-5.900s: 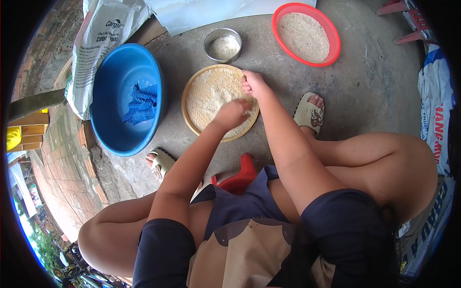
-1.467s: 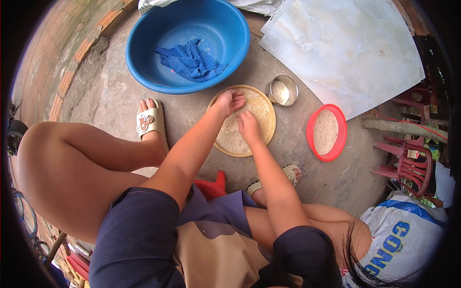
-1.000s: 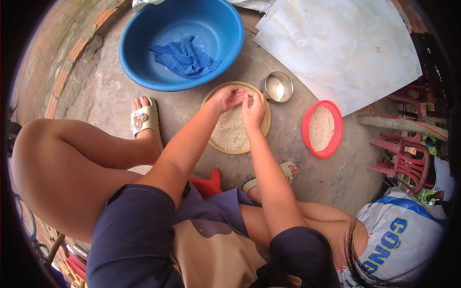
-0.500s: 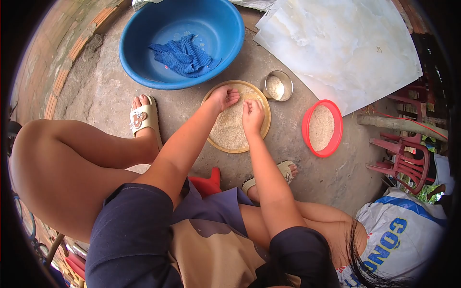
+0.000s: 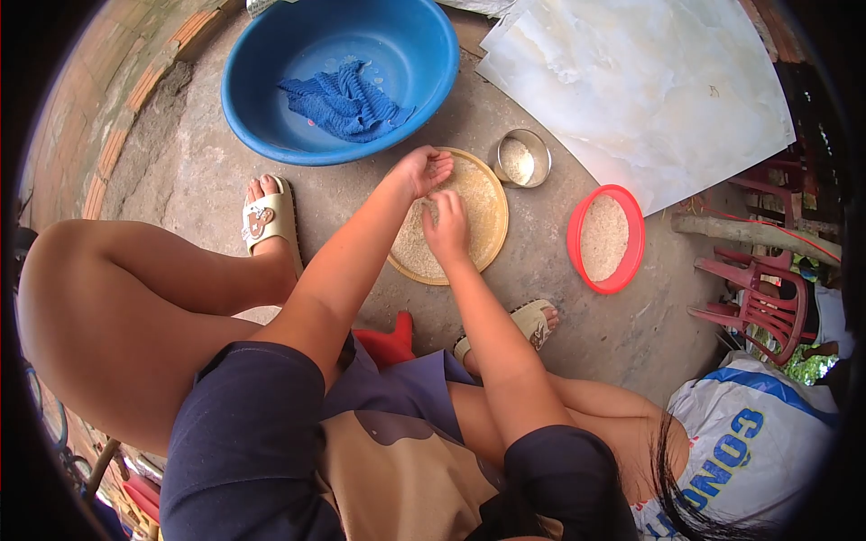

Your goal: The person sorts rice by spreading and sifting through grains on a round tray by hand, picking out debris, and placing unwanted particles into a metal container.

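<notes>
A round yellowish tray (image 5: 502,236) on the floor in front of me carries a layer of rice grains (image 5: 417,250). Over its far left rim, my left hand (image 5: 424,171) is turned palm up, fingers lightly curved and nothing plainly in it. My right hand (image 5: 447,227) hovers above or just touches the rice, back of the hand up and fingers apart. Whether its fingertips meet the grains I cannot tell. Beside the tray's far right edge stands a small metal bowl (image 5: 539,153) with some rice inside. A red oval basin (image 5: 637,245) farther right holds more rice.
A big blue tub (image 5: 257,135) with a blue cloth (image 5: 347,104) in it stands beyond the tray. A pale sheet (image 5: 640,90) covers the floor at far right. Red plastic chairs (image 5: 762,302) and a white printed sack (image 5: 749,451) are on the right.
My right hand has moved left across the tray, towards my left hand, and its pinched fingers have spread. My left hand has stayed nearly in place.
</notes>
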Available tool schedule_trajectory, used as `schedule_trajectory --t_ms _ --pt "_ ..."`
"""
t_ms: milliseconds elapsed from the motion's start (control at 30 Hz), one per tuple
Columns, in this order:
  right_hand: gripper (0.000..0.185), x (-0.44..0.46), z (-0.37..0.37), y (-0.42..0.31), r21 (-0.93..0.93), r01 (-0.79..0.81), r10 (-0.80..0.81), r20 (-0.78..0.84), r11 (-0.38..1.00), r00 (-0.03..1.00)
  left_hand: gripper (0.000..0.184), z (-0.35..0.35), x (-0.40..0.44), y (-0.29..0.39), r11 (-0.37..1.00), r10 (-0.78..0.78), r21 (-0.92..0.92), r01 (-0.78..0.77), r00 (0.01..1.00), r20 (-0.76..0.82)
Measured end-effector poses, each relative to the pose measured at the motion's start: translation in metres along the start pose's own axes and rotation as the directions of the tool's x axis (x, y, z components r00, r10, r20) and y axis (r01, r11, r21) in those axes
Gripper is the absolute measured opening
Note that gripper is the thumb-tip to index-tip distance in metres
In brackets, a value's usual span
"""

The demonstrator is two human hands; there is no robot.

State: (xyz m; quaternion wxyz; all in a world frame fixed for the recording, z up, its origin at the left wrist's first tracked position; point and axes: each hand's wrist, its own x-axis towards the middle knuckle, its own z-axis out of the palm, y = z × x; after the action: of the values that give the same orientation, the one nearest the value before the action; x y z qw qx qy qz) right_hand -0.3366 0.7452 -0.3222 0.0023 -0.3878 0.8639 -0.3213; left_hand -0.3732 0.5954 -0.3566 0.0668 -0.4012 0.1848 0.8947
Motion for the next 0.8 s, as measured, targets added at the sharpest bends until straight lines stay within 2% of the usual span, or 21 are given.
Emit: schedule_trajectory --t_ms 33,67,133,233,433,567,667,800 --pt "0.024 -0.003 0.000 0.000 -0.012 0.018 -0.016 0.137 1.000 0.991 0.023 -0.002 0.000 0.001 1.000 0.003 -0.002 -0.003 1.000 -0.018" --pt "0.024 -0.007 0.000 -0.001 -0.012 0.017 -0.015 0.136 1.000 0.991 0.022 -0.003 0.001 0.001 1.000 0.006 -0.003 -0.006 0.999 -0.036" --pt "0.026 -0.014 0.003 -0.001 0.073 0.061 -0.076 0.236 0.996 0.969 0.023 -0.001 0.000 -0.002 1.000 0.020 0.007 -0.020 0.998 -0.053" --pt "0.029 -0.021 0.007 0.006 0.066 0.132 -0.145 0.272 0.989 0.951 0.024 0.002 -0.004 -0.006 0.999 0.027 0.021 -0.026 0.997 -0.075" --pt "0.019 -0.020 0.022 0.017 0.026 0.116 -0.118 0.306 0.993 0.945 0.024 0.004 -0.004 -0.010 0.998 0.019 0.054 -0.015 0.997 -0.074" --pt "0.012 -0.021 0.024 0.018 0.064 0.123 -0.135 0.255 0.990 0.958 0.025 0.000 -0.001 -0.011 0.999 0.014 0.046 -0.010 0.997 -0.074" --pt "0.009 -0.021 0.026 0.018 0.022 0.100 -0.102 0.271 0.995 0.957 0.025 -0.002 0.000 -0.010 0.999 0.015 0.053 -0.011 0.996 -0.091" --pt "0.006 -0.016 0.024 0.020 0.039 0.060 -0.065 0.156 0.997 0.986 0.025 -0.003 -0.002 -0.008 0.998 0.014 0.057 -0.008 0.994 -0.104"
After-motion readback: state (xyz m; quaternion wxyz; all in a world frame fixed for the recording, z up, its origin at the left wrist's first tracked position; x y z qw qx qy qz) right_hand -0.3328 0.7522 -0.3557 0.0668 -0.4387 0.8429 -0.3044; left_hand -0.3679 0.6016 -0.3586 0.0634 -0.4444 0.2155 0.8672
